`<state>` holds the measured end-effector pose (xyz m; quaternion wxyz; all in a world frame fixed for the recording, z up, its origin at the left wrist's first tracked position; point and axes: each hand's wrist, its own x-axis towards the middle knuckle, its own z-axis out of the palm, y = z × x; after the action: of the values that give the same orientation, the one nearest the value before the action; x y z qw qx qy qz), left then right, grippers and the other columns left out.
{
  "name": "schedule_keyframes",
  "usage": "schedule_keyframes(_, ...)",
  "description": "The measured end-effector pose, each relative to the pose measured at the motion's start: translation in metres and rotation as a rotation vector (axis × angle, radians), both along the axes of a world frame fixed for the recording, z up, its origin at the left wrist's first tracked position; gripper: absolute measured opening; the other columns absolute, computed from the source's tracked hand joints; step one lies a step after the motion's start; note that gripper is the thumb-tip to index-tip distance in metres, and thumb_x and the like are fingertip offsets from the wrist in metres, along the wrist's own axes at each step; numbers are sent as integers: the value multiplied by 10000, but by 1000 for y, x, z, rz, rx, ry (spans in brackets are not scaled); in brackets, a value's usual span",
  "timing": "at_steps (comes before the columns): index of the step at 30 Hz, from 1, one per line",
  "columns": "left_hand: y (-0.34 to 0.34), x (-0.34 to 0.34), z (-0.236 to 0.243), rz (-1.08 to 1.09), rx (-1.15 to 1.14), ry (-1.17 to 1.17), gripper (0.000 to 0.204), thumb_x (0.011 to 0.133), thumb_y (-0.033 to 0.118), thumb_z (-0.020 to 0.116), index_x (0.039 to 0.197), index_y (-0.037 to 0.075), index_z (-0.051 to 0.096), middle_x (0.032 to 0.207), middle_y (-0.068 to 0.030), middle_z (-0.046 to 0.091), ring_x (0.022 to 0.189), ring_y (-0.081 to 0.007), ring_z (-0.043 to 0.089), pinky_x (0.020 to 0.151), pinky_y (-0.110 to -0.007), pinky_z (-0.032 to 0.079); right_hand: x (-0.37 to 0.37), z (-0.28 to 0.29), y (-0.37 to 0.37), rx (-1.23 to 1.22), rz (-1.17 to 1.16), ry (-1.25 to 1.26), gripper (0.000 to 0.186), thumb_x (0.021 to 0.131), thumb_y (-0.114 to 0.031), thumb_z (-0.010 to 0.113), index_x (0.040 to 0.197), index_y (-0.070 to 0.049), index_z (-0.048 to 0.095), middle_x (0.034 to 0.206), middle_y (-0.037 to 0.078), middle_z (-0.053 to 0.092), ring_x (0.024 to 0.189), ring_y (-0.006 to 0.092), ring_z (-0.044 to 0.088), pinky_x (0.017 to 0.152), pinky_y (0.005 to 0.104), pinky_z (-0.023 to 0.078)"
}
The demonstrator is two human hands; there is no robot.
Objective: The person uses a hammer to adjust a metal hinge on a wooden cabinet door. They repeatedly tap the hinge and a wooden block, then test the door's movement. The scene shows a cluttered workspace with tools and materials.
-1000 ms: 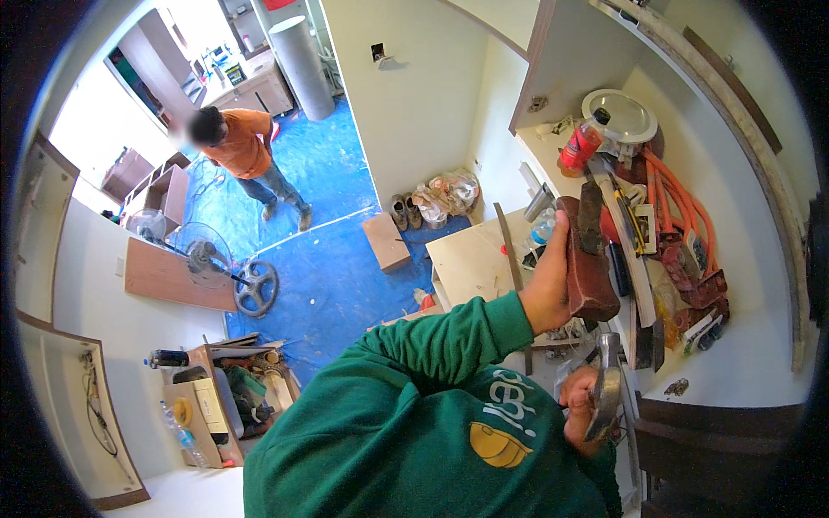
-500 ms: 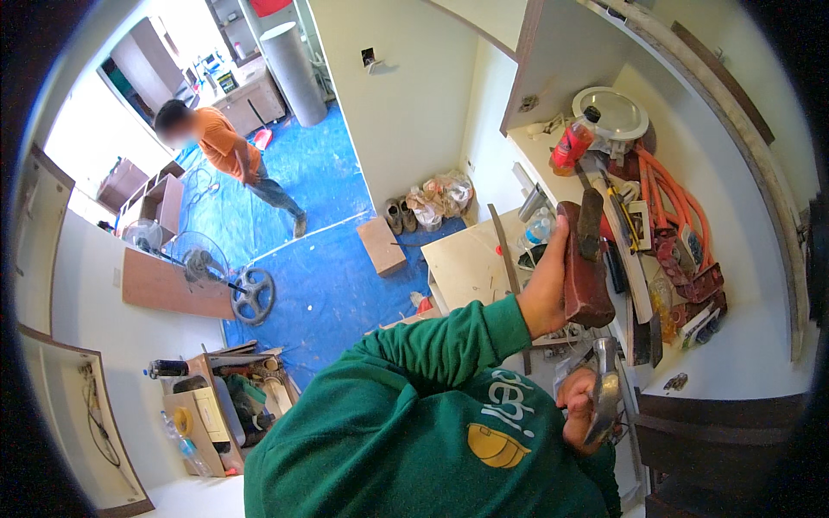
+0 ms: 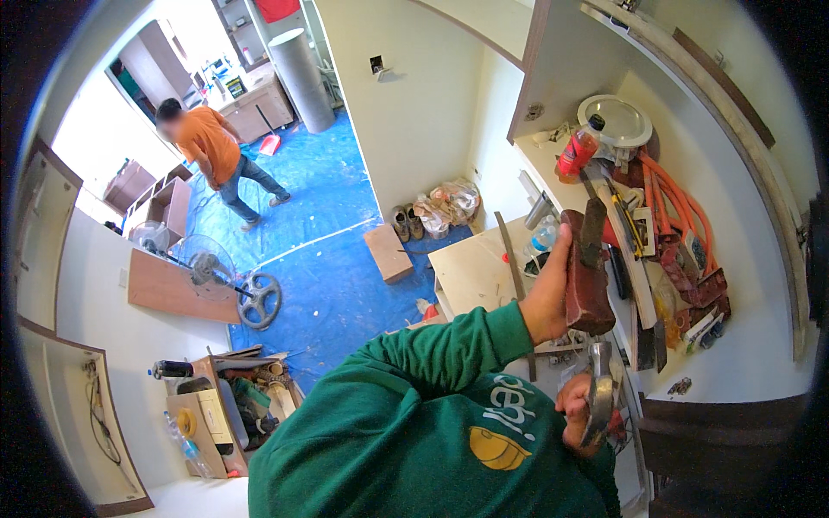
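Left hand [image 3: 546, 298] grasps brown wood block [image 3: 584, 281]; right hand [image 3: 577, 414] clenches hammer [image 3: 599, 399]. Risk: hammer blow glances off block, strikes left-hand fingers; cluttered shelf [image 3: 743, 363] near.

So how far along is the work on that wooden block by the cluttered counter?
Done: nothing finished shows; no cut or mark on the block can be made out. In hand: the left hand grips the reddish-brown wooden block upright above the counter, and the right hand holds a hammer below it. Left: probably any striking, since hammer and block are apart.
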<state>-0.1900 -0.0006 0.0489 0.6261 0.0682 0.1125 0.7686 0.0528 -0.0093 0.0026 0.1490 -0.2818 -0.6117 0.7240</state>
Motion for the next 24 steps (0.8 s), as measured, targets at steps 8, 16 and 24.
schedule_keyframes(8, -5, 0, 1, 34, -13, 10, 615, 932, 664, 368, 1243, 150, 503, 1034, -63, 600, 814, -193, 592, 711, -369, 516, -11, 42, -25, 631, -111, -242, 452, 842, -555, 649, 854, -113, 552, 753, 13, 508, 656, 173, 499, 592, 302, 406)
schedule_keyframes(16, -10, -3, -1, 26, 25, 4, 610, 924, 668, 386, 1224, 157, 529, 1002, -52, 620, 811, -180, 597, 709, -354, 514, -4, -8, -2, 263, -36, 122, 463, 835, -513, 683, 793, -89, 500, 715, 67, 485, 616, 191, 490, 567, 307, 403)
schedule_keyframes(24, -13, -5, -5, 61, -11, -39, 622, 910, 677, 408, 1218, 149, 523, 1001, -56, 610, 824, -195, 593, 728, -353, 508, -31, 40, -31, 383, -89, 2, 561, 841, -608, 618, 776, -73, 462, 716, 70, 473, 629, 176, 473, 593, 293, 392)
